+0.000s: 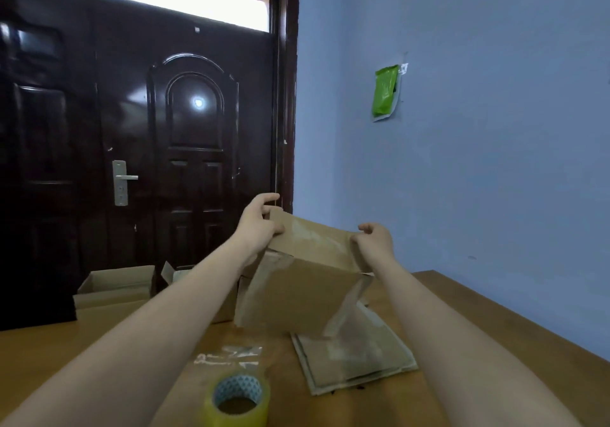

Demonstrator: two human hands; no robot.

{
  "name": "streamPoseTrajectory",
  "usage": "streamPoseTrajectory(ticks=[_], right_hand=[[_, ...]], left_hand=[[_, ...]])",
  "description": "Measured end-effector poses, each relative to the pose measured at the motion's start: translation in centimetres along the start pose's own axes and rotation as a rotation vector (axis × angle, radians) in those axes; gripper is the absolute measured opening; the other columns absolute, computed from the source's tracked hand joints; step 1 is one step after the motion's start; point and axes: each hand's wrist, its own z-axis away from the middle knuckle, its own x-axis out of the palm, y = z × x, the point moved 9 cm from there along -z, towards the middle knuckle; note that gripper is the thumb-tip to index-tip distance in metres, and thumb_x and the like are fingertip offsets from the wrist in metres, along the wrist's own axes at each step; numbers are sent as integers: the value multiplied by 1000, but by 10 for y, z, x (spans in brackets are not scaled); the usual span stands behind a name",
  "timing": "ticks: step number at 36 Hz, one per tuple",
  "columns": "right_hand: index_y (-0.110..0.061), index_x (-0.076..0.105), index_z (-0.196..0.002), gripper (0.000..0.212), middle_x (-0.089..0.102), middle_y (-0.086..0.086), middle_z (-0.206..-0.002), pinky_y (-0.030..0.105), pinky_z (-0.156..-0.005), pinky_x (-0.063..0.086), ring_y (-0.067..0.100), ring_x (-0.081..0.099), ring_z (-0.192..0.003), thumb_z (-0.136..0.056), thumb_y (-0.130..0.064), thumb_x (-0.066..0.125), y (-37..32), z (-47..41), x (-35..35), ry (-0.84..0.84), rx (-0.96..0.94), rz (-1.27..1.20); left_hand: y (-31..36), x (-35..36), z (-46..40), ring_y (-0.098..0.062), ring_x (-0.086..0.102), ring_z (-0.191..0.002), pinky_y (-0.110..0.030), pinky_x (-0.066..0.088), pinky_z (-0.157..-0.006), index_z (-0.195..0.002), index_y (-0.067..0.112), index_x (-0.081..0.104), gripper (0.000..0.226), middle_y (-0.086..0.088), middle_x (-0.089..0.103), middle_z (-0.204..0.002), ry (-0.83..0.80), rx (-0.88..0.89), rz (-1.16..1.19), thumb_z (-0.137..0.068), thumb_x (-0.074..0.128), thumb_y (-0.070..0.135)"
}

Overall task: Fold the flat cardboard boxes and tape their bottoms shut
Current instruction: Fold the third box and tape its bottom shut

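I hold a brown cardboard box (303,294) up above the table, partly opened out and tilted, with old clear tape on its faces. My left hand (259,225) grips its upper left corner. My right hand (374,240) pinches its upper right edge. Under the box a stack of flat cardboard boxes (353,357) lies on the wooden table (462,344). A roll of clear yellowish tape (238,400) stands near the front edge, with a torn piece of tape (227,355) stuck to the table just behind it.
Two folded open boxes (115,286) stand at the table's far left, one behind my left forearm. A dark door (148,129) fills the background. A blue wall (462,162) with a green packet (384,91) runs along the right.
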Motion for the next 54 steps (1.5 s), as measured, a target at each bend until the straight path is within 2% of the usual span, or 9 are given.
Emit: streamPoseTrajectory(ticks=[4, 8, 16, 22, 26, 31, 37, 43, 54], right_hand=[[-20, 46, -137, 56, 34, 2, -144, 45, -111, 26, 21, 23, -137, -88, -46, 53, -51, 26, 21, -88, -156, 68], [-30, 17, -150, 107, 23, 0, -154, 42, -115, 18, 18, 15, -143, -62, -73, 59, -102, 71, 78, -551, -383, 2], [-34, -11, -149, 124, 18, 1, -152, 49, -113, 16, 29, 12, -140, -68, -42, 82, -146, 118, 143, -724, -587, 227], [-41, -9, -148, 128, 23, 0, -149, 51, -113, 21, 28, 15, -139, -61, -42, 85, -152, 132, 174, -786, -554, 140], [-49, -2, -145, 127, 26, -2, -149, 51, -111, 30, 23, 26, -138, -55, -45, 87, -144, 132, 187, -830, -470, -17], [-38, 10, -149, 117, 39, -3, -139, 37, -99, 46, 14, 48, -119, -59, -39, 85, -127, 125, 192, -902, -343, -254], [-27, 28, -147, 110, 53, 3, -130, 42, -98, 48, 21, 57, -116, -52, -39, 84, -109, 124, 211, -952, -239, -473], [-23, 41, -140, 113, 59, 4, -128, 30, -86, 53, 16, 61, -112, -41, -51, 90, -93, 136, 239, -995, -180, -573], [-27, 26, -147, 123, 46, 1, -142, 47, -107, 39, 19, 46, -129, -44, -41, 93, -26, 148, 281, -1060, -1, -615]], left_hand=[[26, -28, -11, -22, 61, -88, -32, 54, -69, -129, 17, 49, 60, -5, 58, -113, 54, 21, -54, -79, 56, -14], [38, -55, -13, -22, 61, -86, -32, 52, -69, -123, 16, 52, 55, -4, 59, -108, 98, 11, -108, -76, 55, -13], [46, -97, -4, -24, 62, -91, -33, 52, -77, -115, 11, 58, 47, -6, 62, -104, 68, 22, -187, -75, 58, -14], [45, -133, 3, -20, 63, -87, -29, 51, -75, -113, 9, 59, 41, -3, 65, -95, 79, 52, -288, -76, 63, -8], [64, -195, 20, -13, 61, -81, -26, 51, -61, -95, 17, 62, 13, 2, 63, -87, 418, 154, -117, -85, 62, 9], [33, -286, 53, -16, 59, -95, -37, 48, -88, -84, 27, 58, 8, 4, 62, -95, 763, 109, -83, -89, 55, 23], [-42, -285, 81, -6, 55, -100, -26, 42, -81, -104, 28, 58, 19, 8, 59, -110, 595, -19, -7, -98, 41, 34], [-90, -233, 99, -14, 48, -121, -41, 37, -106, -140, 41, 34, 56, 7, 49, -134, 335, -74, 77, -88, 28, 63], [-158, -221, 115, -19, 37, -129, -51, 31, -110, -140, 39, 30, 77, 3, 38, -136, 469, -30, -41, -72, 35, 75]])
